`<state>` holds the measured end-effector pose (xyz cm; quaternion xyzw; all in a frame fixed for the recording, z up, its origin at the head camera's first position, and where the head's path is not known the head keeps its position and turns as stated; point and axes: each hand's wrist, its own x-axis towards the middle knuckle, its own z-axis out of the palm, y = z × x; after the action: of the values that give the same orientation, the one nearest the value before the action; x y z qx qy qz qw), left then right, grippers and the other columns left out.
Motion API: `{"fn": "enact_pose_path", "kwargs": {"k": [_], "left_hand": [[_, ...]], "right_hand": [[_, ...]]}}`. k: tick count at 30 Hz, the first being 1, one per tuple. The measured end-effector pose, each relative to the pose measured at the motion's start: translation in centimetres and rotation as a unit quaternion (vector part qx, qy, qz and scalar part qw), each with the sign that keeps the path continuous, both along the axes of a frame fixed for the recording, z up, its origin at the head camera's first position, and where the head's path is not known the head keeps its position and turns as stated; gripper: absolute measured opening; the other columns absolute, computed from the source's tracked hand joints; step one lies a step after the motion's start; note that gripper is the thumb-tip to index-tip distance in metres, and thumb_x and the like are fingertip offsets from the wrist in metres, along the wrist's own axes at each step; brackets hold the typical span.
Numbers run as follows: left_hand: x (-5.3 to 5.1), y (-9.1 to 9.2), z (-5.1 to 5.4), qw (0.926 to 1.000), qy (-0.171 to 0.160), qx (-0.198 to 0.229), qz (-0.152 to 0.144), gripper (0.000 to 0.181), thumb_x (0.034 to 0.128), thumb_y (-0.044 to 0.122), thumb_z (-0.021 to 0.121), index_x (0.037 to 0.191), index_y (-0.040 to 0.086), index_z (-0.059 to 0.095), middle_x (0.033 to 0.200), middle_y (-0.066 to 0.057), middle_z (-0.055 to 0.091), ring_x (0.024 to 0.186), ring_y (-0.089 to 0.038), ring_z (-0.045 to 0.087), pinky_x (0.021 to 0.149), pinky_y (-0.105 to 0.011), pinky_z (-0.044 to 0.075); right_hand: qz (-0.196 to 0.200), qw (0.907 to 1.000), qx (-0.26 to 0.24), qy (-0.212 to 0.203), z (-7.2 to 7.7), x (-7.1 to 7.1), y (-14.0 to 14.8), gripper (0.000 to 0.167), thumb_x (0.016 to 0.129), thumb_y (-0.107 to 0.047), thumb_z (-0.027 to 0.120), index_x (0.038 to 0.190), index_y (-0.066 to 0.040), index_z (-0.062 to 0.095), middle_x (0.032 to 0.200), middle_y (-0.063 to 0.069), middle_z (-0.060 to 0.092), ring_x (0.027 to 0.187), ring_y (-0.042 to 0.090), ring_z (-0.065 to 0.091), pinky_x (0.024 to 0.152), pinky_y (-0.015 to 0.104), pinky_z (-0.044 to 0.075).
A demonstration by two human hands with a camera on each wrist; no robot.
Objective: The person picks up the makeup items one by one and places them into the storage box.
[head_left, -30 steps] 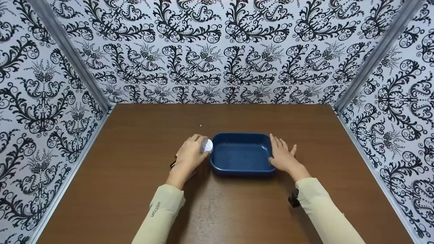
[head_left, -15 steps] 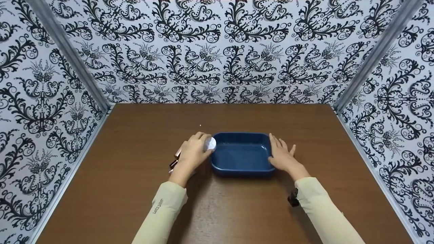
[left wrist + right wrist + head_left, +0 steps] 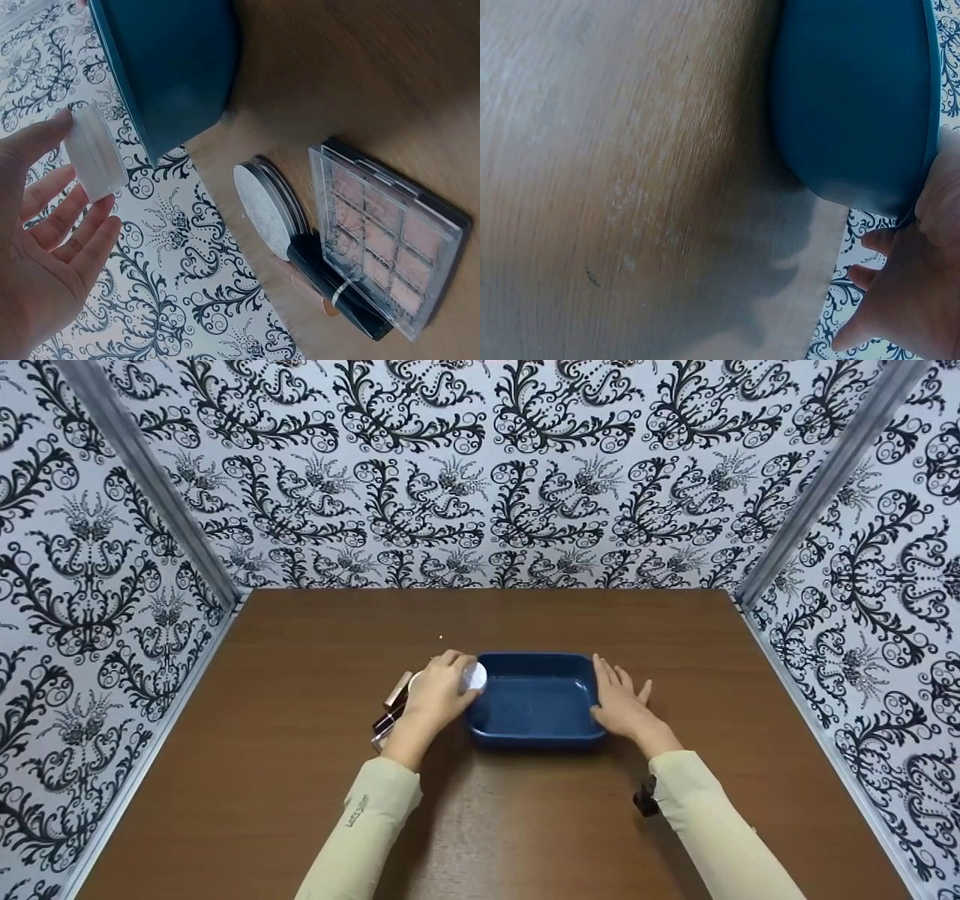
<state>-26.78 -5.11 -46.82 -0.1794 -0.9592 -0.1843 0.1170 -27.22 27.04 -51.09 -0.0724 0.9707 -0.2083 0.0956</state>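
The left hand (image 3: 437,691) pinches a whitish round jar (image 3: 96,154) by its edges, with the thumb on one side and a fingertip on the other, while the remaining fingers are loosely spread. The right hand (image 3: 622,706) rests on the right rim of the blue tray (image 3: 536,709), its fingers rather straight and apart. The jar is held at the left rim of the tray; in the head view it overlaps this rim, but the left wrist view shows a narrow gap, so the two do not touch. I would judge the jar to be light and stiff, perhaps slippery because it looks smooth, so a hold on two opposite edges seems good. The tray looks rigid and probably heavier, best held by its rim; whether it would break easily, I cannot tell. To the left of the tray lie a round compact (image 3: 262,210), a rose-gold tube (image 3: 397,691), a black tube (image 3: 319,274) and a palette (image 3: 382,232) with clear lid. Under all is the brown table (image 3: 300,697), and behind it the patterned wall (image 3: 420,495).
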Motion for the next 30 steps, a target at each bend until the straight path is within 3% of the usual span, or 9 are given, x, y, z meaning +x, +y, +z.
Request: {"fn": "enact_pose_path", "kwargs": {"k": [20, 30], "left_hand": [[-0.2, 2.7, -0.9, 0.9994, -0.015, -0.001, -0.032, 0.049, 0.0827, 0.027, 0.08, 0.126, 0.011, 0.065, 0.124, -0.008, 0.065, 0.114, -0.03, 0.063, 0.091, -0.045, 0.056], [-0.8, 5.5, -0.6, 0.9967, -0.03, -0.05, -0.055, 0.047, 0.0855, 0.034, 0.078, 0.126, 0.014, 0.064, 0.124, -0.006, 0.065, 0.115, -0.027, 0.062, 0.093, -0.04, 0.056]], "right_hand": [[-0.004, 0.9997, 0.023, 0.002, -0.3, -0.2, -0.1, 0.093, 0.094, -0.013, 0.061, 0.16, -0.009, -0.003, 0.167, 0.021, 0.004, 0.152, 0.045, 0.005, 0.109, 0.079, -0.01], [-0.001, 0.9982, 0.05, 0.032, -0.4, -0.3, -0.1, 0.095, 0.09, -0.015, 0.065, 0.16, -0.007, 0.002, 0.168, 0.02, -0.002, 0.154, 0.042, -0.002, 0.109, 0.078, -0.012]]}}
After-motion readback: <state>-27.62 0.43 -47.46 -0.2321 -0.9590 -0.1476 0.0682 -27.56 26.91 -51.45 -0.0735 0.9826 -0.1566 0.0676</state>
